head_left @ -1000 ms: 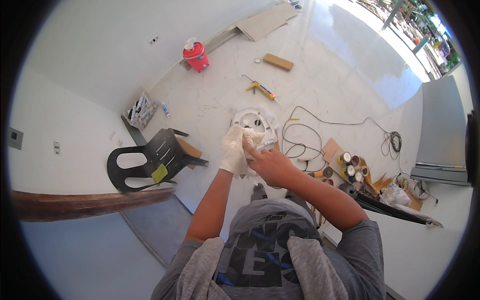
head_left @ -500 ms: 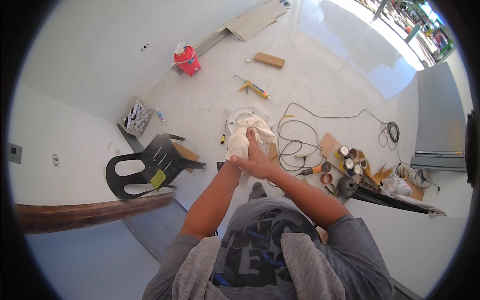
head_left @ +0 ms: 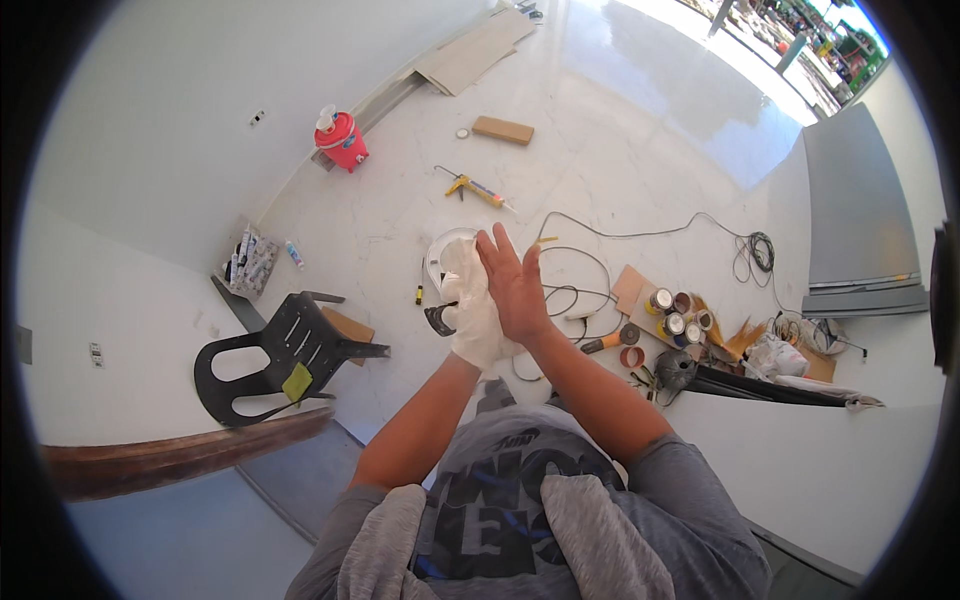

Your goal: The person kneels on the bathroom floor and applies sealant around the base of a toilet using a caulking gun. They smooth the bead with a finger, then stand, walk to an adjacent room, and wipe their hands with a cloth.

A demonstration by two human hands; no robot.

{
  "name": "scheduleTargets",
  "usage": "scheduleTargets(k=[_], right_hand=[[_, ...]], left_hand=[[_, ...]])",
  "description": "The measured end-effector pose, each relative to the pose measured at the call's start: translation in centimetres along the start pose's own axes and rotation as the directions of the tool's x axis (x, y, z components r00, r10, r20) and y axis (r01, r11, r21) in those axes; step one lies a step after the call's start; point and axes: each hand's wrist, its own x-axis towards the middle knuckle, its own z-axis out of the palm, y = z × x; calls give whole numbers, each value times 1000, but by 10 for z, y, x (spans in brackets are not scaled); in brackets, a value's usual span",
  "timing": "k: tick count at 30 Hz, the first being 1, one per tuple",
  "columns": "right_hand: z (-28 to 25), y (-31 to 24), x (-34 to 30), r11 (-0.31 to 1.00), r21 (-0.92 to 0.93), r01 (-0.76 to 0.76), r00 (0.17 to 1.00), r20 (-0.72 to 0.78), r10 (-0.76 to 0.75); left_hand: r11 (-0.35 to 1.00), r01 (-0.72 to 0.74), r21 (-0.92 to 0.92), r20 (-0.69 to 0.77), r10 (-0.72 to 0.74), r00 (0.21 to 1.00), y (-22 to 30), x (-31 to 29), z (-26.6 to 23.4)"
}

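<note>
A white, loose covering (head_left: 482,318), cloth-like or a glove, wraps my left hand (head_left: 470,335) from the wrist up. Small rounded lumps show along its left side, but the fingers themselves are hidden. Flat against its right side lies my right hand (head_left: 515,290), bare, with fingers stretched out and thumb apart. Below the hands, a round white ring-shaped item (head_left: 437,250) rests on the floor, partly covered by them. A dark object (head_left: 438,320) shows just left of the covering.
Left stands a black plastic chair (head_left: 290,345) with a green cloth (head_left: 297,382). Ahead lie a yellow caulking gun (head_left: 475,188), a cardboard piece (head_left: 503,130) and a red cooler (head_left: 342,143). To the right are a looped cable (head_left: 612,275), an angle grinder (head_left: 610,341) and several cans (head_left: 673,323).
The covering has gone from a loose drape over the hands to sitting closely around my left hand. My right hand has straightened, fingers pointing up. The view has shifted slightly.
</note>
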Motion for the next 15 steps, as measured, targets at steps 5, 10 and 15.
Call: scheduleTargets(k=[5, 10, 15], right_hand=[[-22, 20, 36, 609, -758, 235, 893, -80, -444], [-57, 21, 56, -27, -981, 190, 848, 178, -499], [-138, -26, 29, -512, -785, -348, 928, -212, -306]], left_hand=[[850, 128, -511, 33, -130, 991, -25, 12, 26], [707, 285, -647, 268, -139, 953, -22, -3, 17], [881, -26, 472, 379, -176, 909, 9, -15, -9]])
